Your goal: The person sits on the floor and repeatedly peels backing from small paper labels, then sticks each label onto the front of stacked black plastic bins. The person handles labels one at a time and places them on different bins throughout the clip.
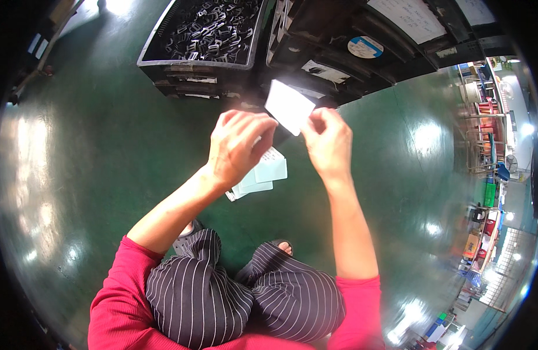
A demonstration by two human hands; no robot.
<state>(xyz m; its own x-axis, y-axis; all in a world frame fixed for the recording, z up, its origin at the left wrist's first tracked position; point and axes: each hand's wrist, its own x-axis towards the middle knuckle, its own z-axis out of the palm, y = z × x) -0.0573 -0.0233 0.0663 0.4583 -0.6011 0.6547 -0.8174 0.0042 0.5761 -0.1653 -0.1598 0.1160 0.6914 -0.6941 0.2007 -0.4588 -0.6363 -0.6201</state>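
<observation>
A small white card (289,108), bright with glare, is held up in front of the black crates. My right hand (330,140) pinches its lower right corner between thumb and fingers. Just left of the card, my left hand (239,146) is closed with its fingers curled. A sliver of something white shows at its fingertips, too small to name. Below the hands lie several pale blue and white cards (271,170) overlapping on the floor, one with dark print; my left hand partly hides them.
A black crate (193,73) filled with a heap of small dark clips or buckles (210,32) stands ahead. To its right are larger black crates (362,35) with paper labels stuck on. Green glossy floor (100,157) surrounds me; shelves with goods (484,233) line the far right.
</observation>
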